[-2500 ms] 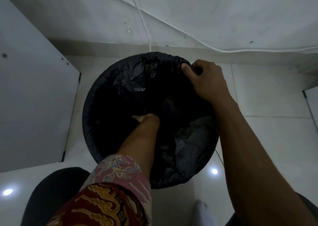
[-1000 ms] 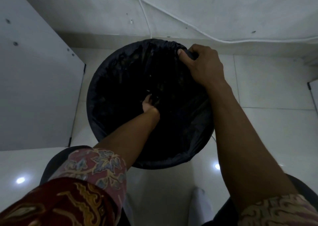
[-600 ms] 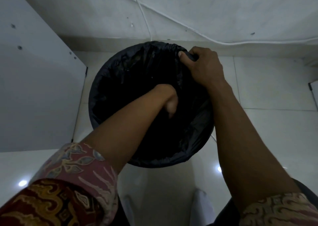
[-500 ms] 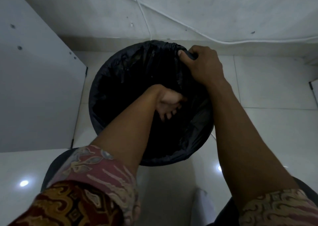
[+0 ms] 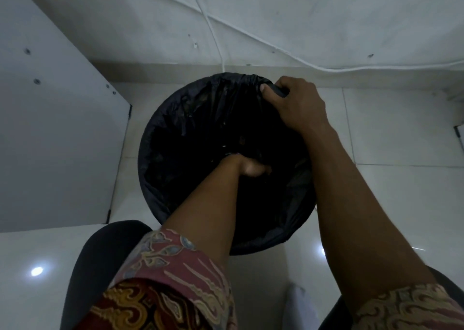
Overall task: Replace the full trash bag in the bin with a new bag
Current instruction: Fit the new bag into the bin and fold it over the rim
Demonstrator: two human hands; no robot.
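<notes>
A round bin [image 5: 263, 248] stands on the tiled floor, lined with a black trash bag [image 5: 200, 108] whose edge is folded over the rim. My right hand [image 5: 296, 103] grips the bag and rim at the far right side, thumb inside. My left hand [image 5: 251, 167] reaches deep into the bag near its middle; its fingers point down into the dark plastic and are mostly hidden, so whether they hold the bag is unclear. The inside of the bag is too dark to make out.
A white cabinet panel [image 5: 50, 141] stands close on the left of the bin. A white wall with thin white cables [image 5: 216, 41] runs behind it. My dark-trousered knees [image 5: 100, 267] are at the bottom edge, on glossy floor tiles [image 5: 389, 141].
My left hand has moved lower and deeper into the bag than half a second ago, when it was raised with its palm showing. My right hand has kept its grip on the rim.
</notes>
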